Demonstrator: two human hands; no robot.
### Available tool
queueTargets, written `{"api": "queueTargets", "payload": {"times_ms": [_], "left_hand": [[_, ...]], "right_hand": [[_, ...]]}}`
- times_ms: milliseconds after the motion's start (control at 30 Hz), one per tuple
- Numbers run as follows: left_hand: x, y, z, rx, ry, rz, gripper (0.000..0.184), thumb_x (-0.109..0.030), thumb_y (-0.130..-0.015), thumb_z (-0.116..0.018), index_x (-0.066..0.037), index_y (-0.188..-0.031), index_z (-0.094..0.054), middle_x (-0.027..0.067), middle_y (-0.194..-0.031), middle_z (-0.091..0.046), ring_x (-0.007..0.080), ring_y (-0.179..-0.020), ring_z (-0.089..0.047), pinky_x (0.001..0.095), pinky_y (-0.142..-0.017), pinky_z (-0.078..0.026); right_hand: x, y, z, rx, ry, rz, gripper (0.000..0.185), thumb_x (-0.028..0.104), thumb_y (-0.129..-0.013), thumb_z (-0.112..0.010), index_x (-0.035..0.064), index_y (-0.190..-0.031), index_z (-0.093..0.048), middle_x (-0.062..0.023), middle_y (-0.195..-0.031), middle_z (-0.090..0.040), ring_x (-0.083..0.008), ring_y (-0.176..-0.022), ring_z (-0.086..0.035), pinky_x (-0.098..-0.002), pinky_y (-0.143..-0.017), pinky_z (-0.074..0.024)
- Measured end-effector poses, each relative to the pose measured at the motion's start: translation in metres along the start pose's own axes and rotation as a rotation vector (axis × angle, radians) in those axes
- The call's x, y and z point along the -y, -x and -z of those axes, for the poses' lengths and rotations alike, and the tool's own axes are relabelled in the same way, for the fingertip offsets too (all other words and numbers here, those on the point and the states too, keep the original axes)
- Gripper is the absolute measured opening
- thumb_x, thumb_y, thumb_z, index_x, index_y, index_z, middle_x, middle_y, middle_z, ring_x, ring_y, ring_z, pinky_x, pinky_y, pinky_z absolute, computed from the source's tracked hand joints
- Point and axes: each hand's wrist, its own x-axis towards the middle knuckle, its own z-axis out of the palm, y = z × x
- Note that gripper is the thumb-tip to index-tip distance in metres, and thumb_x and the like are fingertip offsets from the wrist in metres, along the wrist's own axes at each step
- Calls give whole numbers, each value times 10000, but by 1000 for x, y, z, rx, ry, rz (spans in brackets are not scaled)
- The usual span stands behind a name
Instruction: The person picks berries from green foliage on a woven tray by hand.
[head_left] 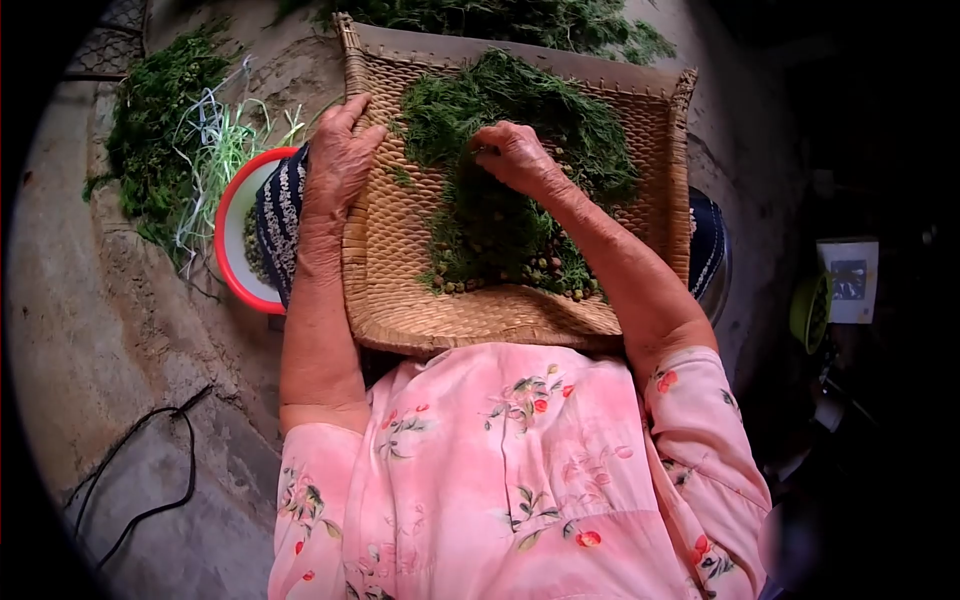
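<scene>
A woven winnowing basket (390, 255) rests across my lap, its flat far edge turned away from me. My left hand (345, 155) grips the basket's left rim, fingers curled over the side. Feathery evergreen sprigs (530, 95) are heaped in the basket's far and middle part. Over this heap, my right hand (515, 160) is closed in a pinch on a dark green sprig (485, 205), which hangs below the fingers. Small round brownish-green cones (545, 272) have gathered among the greenery toward the near side.
Left of the basket stands a red-rimmed white basin (228, 235) with small green bits inside. Beyond it lie pale plastic strips (225, 140) and more evergreen branches (160, 115). A black cord (190, 450) loops on the floor. A green bowl (810, 310) sits at far right.
</scene>
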Motion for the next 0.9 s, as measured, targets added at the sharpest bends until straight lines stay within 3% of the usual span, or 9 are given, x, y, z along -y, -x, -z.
{"api": "queueTargets", "payload": {"times_ms": [233,267,400,467,600,633,667,800,900], "left_hand": [[2,0,0,-39,-56,-50,474,-153,-771,-599,-4,-1215,-524,176,-1170,-553,256,-1061,-545,301,-928,-408],[5,1,-2,-53,-67,-61,472,-153,-772,-600,-5,-1213,-525,175,-1169,-555,257,-1058,-546,304,-924,-412],[-1,4,0,-66,-120,-60,465,-157,-769,-617,-5,-1200,-532,181,-1175,-551,273,-1066,-544,313,-926,-415],[0,3,0,-72,-103,-53,462,-156,-770,-615,-2,-1198,-532,184,-1174,-550,277,-1067,-543,316,-923,-415],[7,3,-4,-72,-50,-50,456,-149,-775,-608,8,-1195,-527,195,-1171,-542,289,-1065,-541,325,-912,-419],[6,5,-3,-81,-55,-83,456,-189,-772,-552,-40,-1202,-530,263,-1119,-506,369,-1018,-539,373,-864,-444],[6,5,-2,-85,-62,-89,443,-189,-775,-548,-51,-1195,-538,265,-1095,-510,371,-1002,-540,375,-849,-449],[2,8,4,-98,-118,-109,422,-190,-789,-539,-36,-1181,-539,290,-1091,-504,377,-989,-535,381,-838,-450],[7,5,-3,-89,-138,-88,446,-187,-786,-536,-39,-1206,-523,307,-1145,-479,386,-1051,-521,382,-878,-442]], "right_hand": [[3,3,-5,-31,-14,-35,228,94,-745,-658,31,-959,-609,-133,-894,-611,-286,-842,-604,-369,-719,-499],[3,2,0,-79,-123,29,158,96,-722,-630,48,-872,-625,-158,-788,-612,-336,-764,-595,-387,-687,-488],[22,3,51,216,-368,-227,131,81,-779,-623,28,-898,-628,-58,-719,-615,-133,-647,-578,-300,-582,-483],[29,8,78,232,-340,-248,139,74,-796,-617,33,-929,-621,-38,-727,-599,-94,-635,-543,-272,-560,-462],[10,45,141,-167,-276,-170,147,40,-819,-596,39,-965,-612,0,-789,-582,-68,-630,-487,-237,-553,-417],[3,62,158,-302,-314,-174,163,44,-830,-591,45,-992,-608,13,-799,-576,-64,-638,-485,-225,-555,-411],[-4,79,174,-438,-349,-172,180,48,-841,-586,51,-1020,-605,27,-810,-570,-59,-646,-483,-213,-557,-405],[-80,169,202,-970,-278,-502,184,104,-841,-605,70,-1022,-613,20,-797,-567,-32,-592,-452,-189,-526,-373],[-170,263,193,-826,-8,-865,264,120,-811,-601,58,-1067,-602,-29,-902,-609,-78,-708,-542,-221,-614,-445]]}}
